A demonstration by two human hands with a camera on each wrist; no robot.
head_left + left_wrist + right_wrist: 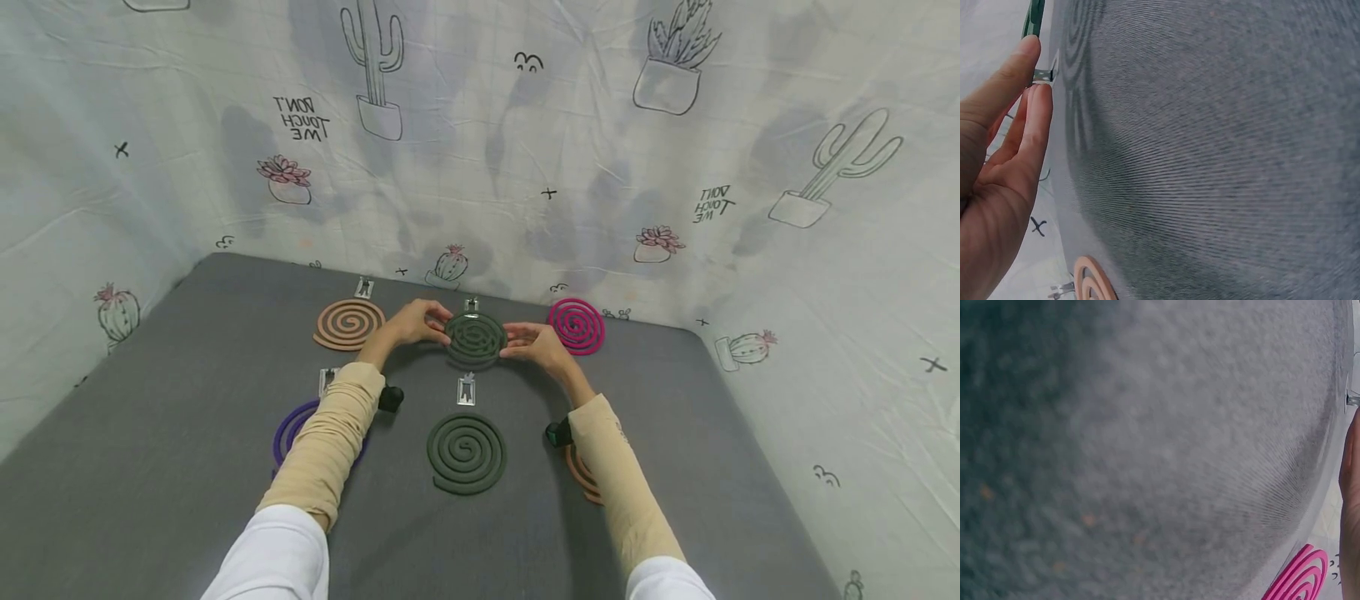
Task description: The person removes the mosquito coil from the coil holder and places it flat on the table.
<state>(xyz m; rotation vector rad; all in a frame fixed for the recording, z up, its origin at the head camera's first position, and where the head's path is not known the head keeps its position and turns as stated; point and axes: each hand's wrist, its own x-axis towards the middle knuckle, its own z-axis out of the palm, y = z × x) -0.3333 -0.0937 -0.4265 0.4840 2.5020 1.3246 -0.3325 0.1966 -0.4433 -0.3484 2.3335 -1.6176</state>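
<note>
A dark green mosquito coil (476,337), its spirals packed close together, is held up off the grey table at the back middle. My left hand (420,323) pinches its left edge between thumb and fingers. At the opposite edge, the fingers and thumb of my right hand (538,346) grip the coil. In the left wrist view the coil (1034,19) shows edge-on above the thumb. A small metal stand (471,305) appears just behind it. Only a strip of the right hand (1350,506) is visible in the right wrist view.
Around lie a tan coil (349,325), a pink coil (576,327), another green coil (467,454), and purple (288,429) and orange (581,475) coils partly under the arms. Metal stands (467,390) lie flat nearby. A patterned cloth (480,167) hangs behind the table (405,533).
</note>
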